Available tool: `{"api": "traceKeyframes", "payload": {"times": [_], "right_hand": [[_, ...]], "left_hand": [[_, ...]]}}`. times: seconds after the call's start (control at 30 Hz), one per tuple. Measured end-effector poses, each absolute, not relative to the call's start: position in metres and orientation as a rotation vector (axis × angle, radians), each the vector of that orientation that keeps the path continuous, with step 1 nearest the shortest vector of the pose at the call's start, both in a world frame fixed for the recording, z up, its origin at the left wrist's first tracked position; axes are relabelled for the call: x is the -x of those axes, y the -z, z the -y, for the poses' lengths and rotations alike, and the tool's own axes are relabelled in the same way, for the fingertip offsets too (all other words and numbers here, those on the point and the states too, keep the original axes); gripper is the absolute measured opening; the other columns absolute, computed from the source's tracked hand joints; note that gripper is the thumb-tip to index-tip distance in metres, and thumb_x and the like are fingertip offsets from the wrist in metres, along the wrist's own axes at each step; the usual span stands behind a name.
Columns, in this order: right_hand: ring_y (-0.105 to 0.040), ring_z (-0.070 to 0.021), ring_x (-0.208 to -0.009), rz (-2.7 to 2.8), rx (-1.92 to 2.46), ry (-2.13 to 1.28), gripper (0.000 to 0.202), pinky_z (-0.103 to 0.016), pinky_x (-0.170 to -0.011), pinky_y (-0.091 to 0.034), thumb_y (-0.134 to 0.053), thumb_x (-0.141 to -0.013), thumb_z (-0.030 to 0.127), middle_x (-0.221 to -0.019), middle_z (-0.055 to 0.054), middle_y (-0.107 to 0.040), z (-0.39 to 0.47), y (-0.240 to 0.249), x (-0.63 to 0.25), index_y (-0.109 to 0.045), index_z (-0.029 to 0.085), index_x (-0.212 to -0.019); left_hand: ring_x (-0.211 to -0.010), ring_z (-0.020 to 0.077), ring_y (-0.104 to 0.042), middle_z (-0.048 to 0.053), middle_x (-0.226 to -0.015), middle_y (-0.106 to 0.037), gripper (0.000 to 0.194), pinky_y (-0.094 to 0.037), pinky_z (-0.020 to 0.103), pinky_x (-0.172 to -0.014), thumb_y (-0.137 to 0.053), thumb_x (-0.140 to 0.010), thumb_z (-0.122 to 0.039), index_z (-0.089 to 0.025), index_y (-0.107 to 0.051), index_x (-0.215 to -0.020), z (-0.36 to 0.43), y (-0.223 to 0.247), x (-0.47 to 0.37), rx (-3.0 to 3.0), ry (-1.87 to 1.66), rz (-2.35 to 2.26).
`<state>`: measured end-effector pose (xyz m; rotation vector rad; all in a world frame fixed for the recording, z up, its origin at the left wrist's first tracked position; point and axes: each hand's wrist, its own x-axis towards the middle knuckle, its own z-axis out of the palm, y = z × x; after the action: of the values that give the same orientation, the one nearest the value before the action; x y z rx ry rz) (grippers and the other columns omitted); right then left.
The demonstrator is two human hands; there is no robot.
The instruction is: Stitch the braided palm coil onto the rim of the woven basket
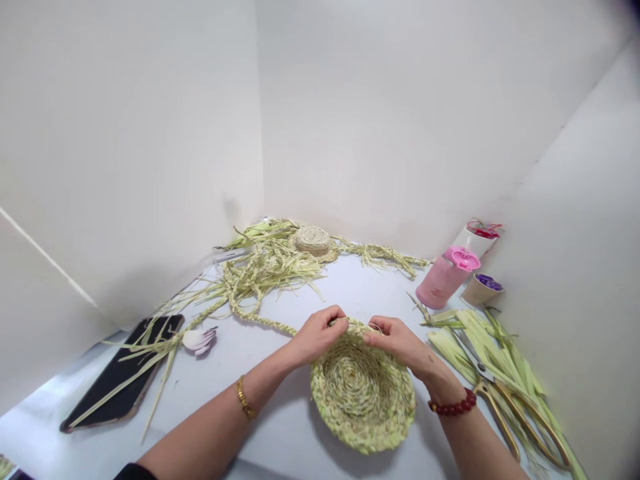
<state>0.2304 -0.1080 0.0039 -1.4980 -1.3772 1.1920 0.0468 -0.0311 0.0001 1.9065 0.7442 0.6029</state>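
A round basket (360,390) coiled from pale green braided husk is tilted with its hollow facing me. My left hand (323,333) grips its far rim on the left, thumb and fingers closed. On the same rim, a little to the right, my right hand (393,340) pinches the edge; a thin strand shows near its fingertips. A long husk braid (270,324) runs from the rim beside my left hand back to a heap of loose strands (265,270). Whether a needle is between my fingers cannot be made out.
A small woven hat (313,241) sits at the back. At right stand a pink bottle (443,281), a white cup (477,240) and a beige cup (481,291). Gold-handled scissors (500,387) lie on husks (515,363). At left are a dark tablet (125,377) and a white-purple object (200,340).
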Motion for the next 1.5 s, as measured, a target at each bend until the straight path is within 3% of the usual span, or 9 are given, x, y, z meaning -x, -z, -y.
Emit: {"api": "traceKeyframes", "payload": {"times": [0.2, 0.33, 0.73, 0.87, 0.97, 1.07, 1.13, 1.27, 1.5], "right_hand": [[-0.027, -0.0068, -0.053, 1.336, 1.445, -1.19, 0.034, -0.02, -0.048, -0.022, -0.063, -0.071, 0.042, -0.058, 0.007, -0.031, 0.114, -0.001, -0.229, -0.04, 0.018, -0.066], [-0.027, -0.0072, -0.054, 1.375, 1.489, -1.129, 0.034, -0.02, -0.049, -0.022, -0.062, -0.072, 0.042, -0.058, 0.007, -0.03, 0.114, -0.003, -0.229, -0.039, 0.019, -0.065], [-0.03, -0.009, -0.055, 1.461, 1.674, -0.907, 0.032, -0.021, -0.05, -0.025, -0.057, -0.072, 0.044, -0.057, 0.006, -0.032, 0.112, -0.006, -0.225, -0.041, 0.019, -0.063], [-0.043, -0.0131, -0.058, 1.488, 1.872, -0.636, 0.026, -0.024, -0.055, -0.031, -0.05, -0.079, 0.044, -0.059, 0.005, -0.043, 0.119, -0.018, -0.222, -0.055, 0.019, -0.084], [-0.052, -0.0156, -0.067, 1.389, 1.95, -0.36, 0.028, -0.026, -0.063, -0.036, -0.035, -0.087, 0.033, -0.071, 0.0, -0.056, 0.132, -0.032, -0.215, -0.056, 0.02, -0.099], [-0.053, -0.0139, -0.06, 1.383, 1.892, -0.327, 0.029, -0.025, -0.06, -0.037, -0.033, -0.087, 0.025, -0.073, 0.001, -0.059, 0.144, -0.04, -0.2, -0.053, 0.022, -0.107], [-0.052, -0.0134, -0.057, 1.421, 1.859, -0.38, 0.023, -0.024, -0.057, -0.038, -0.035, -0.087, 0.024, -0.07, 0.002, -0.059, 0.148, -0.038, -0.188, -0.053, 0.022, -0.1], [-0.053, -0.0171, -0.074, 1.578, 1.872, -0.119, 0.014, -0.027, -0.068, -0.037, -0.042, -0.085, 0.021, -0.076, -0.003, -0.059, 0.146, -0.026, -0.172, -0.053, 0.021, -0.075], [-0.049, -0.0158, -0.068, 1.67, 2.004, -0.095, 0.015, -0.027, -0.064, -0.033, -0.044, -0.083, 0.016, -0.07, -0.001, -0.055, 0.141, -0.016, -0.167, -0.049, 0.02, -0.07]], "left_hand": [[-0.065, 0.0109, -0.041, -0.002, -0.068, -0.049, 0.028, -0.033, 0.02, -0.06, -0.044, -0.08, -0.039, -0.015, -0.058, -0.077, 0.028, -0.003, -0.046, -1.821, -0.567, -0.702], [-0.059, 0.0098, -0.038, -0.004, -0.061, -0.044, 0.025, -0.031, 0.02, -0.057, -0.049, -0.076, -0.037, -0.014, -0.057, -0.071, 0.028, -0.01, -0.043, -1.732, -0.475, -0.68], [-0.061, 0.0095, -0.038, -0.003, -0.063, -0.046, 0.023, -0.029, 0.021, -0.058, -0.058, -0.07, -0.036, -0.013, -0.058, -0.071, 0.029, -0.013, -0.038, -1.536, -0.427, -0.71], [-0.06, 0.0098, -0.038, -0.003, -0.063, -0.047, 0.027, -0.031, 0.021, -0.058, -0.055, -0.072, -0.04, -0.013, -0.059, -0.074, 0.028, -0.006, -0.036, -1.572, -0.465, -0.734], [-0.061, 0.0105, -0.04, -0.003, -0.063, -0.049, 0.029, -0.032, 0.021, -0.058, -0.053, -0.073, -0.041, -0.013, -0.06, -0.075, 0.028, -0.003, -0.037, -1.636, -0.492, -0.754], [-0.062, 0.0111, -0.041, -0.002, -0.064, -0.05, 0.029, -0.033, 0.021, -0.058, -0.05, -0.075, -0.041, -0.013, -0.058, -0.072, 0.03, -0.002, -0.039, -1.731, -0.53, -0.764], [-0.063, 0.0116, -0.042, -0.002, -0.065, -0.05, 0.028, -0.034, 0.022, -0.059, -0.047, -0.077, -0.039, -0.014, -0.057, -0.071, 0.031, -0.001, -0.04, -1.782, -0.559, -0.761], [-0.069, 0.0133, -0.046, -0.001, -0.07, -0.053, 0.024, -0.036, 0.022, -0.063, -0.044, -0.079, -0.036, -0.015, -0.055, -0.073, 0.034, 0.002, -0.041, -1.88, -0.63, -0.778], [-0.075, 0.0145, -0.049, 0.0, -0.075, -0.056, 0.022, -0.038, 0.022, -0.067, -0.043, -0.081, -0.034, -0.017, -0.055, -0.075, 0.036, 0.003, -0.041, -1.929, -0.659, -0.806]]}}
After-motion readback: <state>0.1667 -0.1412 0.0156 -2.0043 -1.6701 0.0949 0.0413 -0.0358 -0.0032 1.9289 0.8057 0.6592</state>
